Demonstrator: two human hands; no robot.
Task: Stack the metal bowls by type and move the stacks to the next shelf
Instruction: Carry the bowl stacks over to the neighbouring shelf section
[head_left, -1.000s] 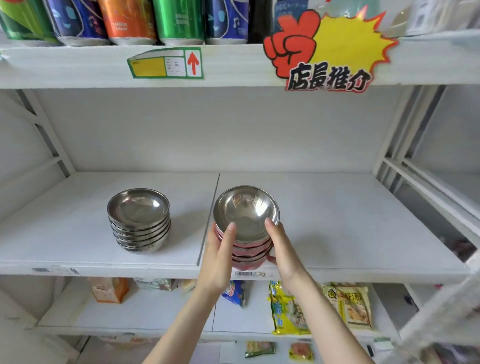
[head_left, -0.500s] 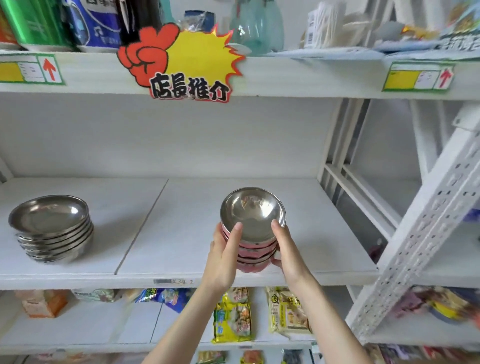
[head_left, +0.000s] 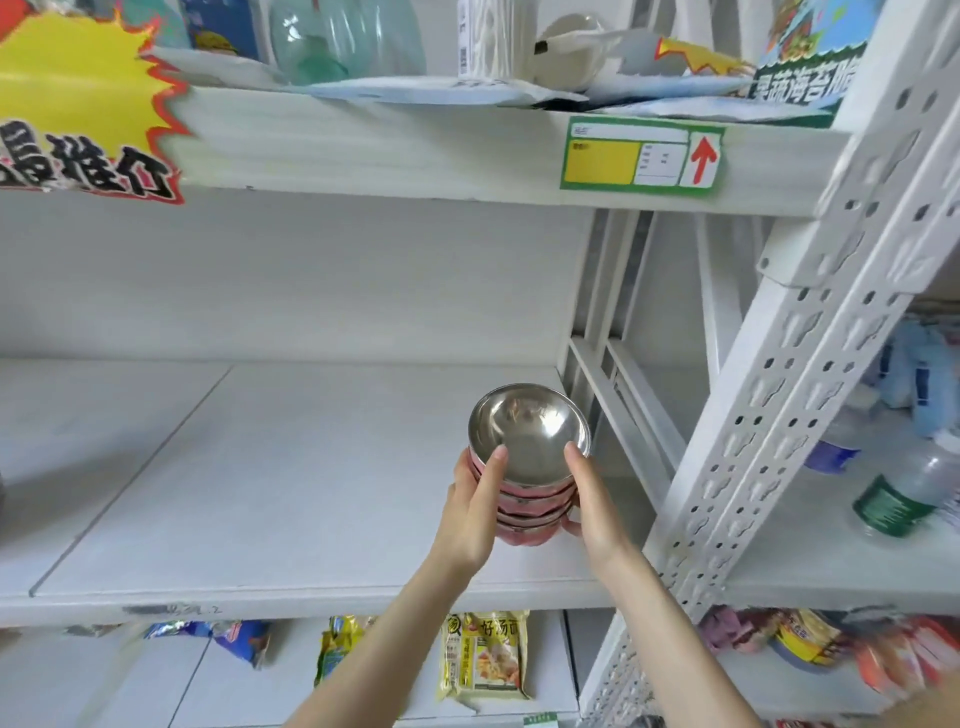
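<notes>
A stack of pink-sided metal bowls (head_left: 527, 506) with shiny steel insides is held just above the right end of the white shelf (head_left: 291, 499). My left hand (head_left: 475, 512) clasps its left side, thumb on the top rim. My right hand (head_left: 592, 501) clasps the right side the same way. The stack is upright. The other stack of plain steel bowls is out of view to the left.
A white perforated upright post (head_left: 779, 426) stands just right of the stack, dividing this shelf from the neighbouring shelf (head_left: 831, 561), where a green-capped bottle (head_left: 906, 493) lies. Snack packets (head_left: 485, 657) sit on the shelf below. The upper shelf edge carries a price tag (head_left: 641, 156).
Both hands have carried the pink bowl stack to the right along the shelf. The view swung right, so the plain steel stack left the frame and the neighbouring shelf came into view.
</notes>
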